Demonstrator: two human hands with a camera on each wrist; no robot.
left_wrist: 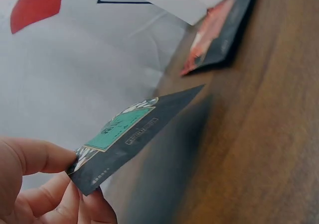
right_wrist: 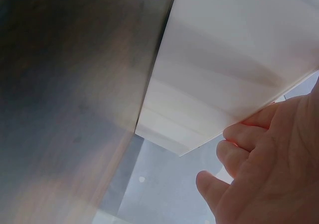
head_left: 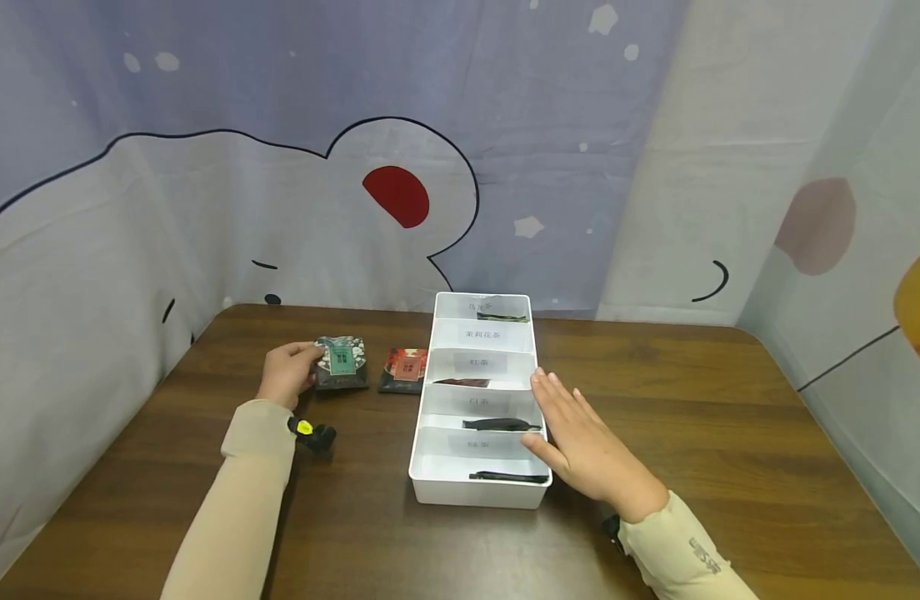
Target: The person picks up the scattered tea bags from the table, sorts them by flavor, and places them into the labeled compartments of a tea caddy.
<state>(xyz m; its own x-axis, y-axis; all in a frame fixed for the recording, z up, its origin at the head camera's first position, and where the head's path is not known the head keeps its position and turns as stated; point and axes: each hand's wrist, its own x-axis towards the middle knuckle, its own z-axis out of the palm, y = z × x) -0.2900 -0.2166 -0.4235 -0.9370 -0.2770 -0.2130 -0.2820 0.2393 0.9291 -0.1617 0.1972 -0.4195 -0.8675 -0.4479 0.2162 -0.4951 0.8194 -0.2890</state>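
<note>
Your left hand [head_left: 286,372] pinches the corner of the green-labelled packet [head_left: 342,362], lifted slightly off the surface [head_left: 730,433]; this looks like the pick-up step. Just right of it lies the red-labelled packet [head_left: 403,369], untouched. Next comes the white divided tray [head_left: 475,492]: five labelled compartments, dark packets showing in four, the second from the far end seemingly bare. The next move likely calls for matching label to compartment, though the labels are too small to read. Your right hand [head_left: 583,442], fingers straight, rests against the tray's right wall.
</note>
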